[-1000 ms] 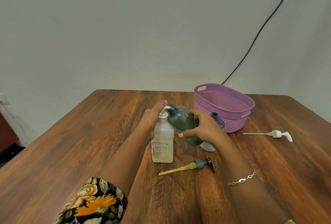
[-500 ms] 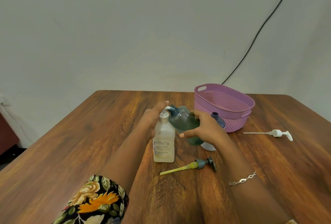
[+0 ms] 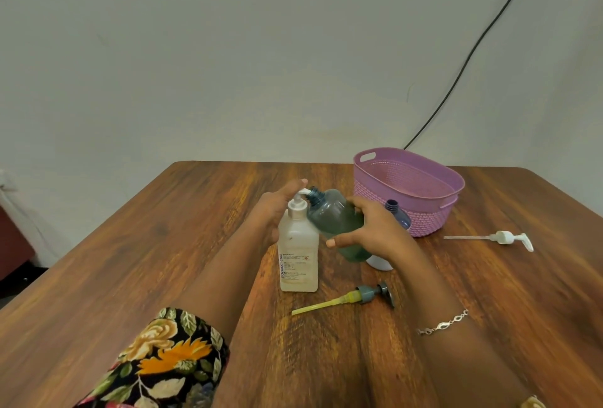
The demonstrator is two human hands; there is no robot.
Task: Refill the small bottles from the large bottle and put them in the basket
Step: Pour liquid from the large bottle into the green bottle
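Partly hidden behind the right hand (image 3: 368, 228) stand a blue bottle (image 3: 399, 216) and a white thing (image 3: 378, 264). Only its round bottom shows, so I cannot tell what it is. The right hand holds the green bottle (image 3: 334, 220), fingers curled round it. The bottle is up off the table (image 3: 163, 244) and tipped, its open neck right at the spout of the large bottle (image 3: 298, 254). The large bottle stands in the middle of the table. The left hand (image 3: 277, 208) lies with straight fingers on top of its pump; the palm is hidden. The basket (image 3: 427, 225) sits toward the far right corner. A green pump (image 3: 359, 297) lies nearer the near edge, a white pump (image 3: 504, 238) by the right edge. Since half a second ago, hands and bottles have stayed where they were.
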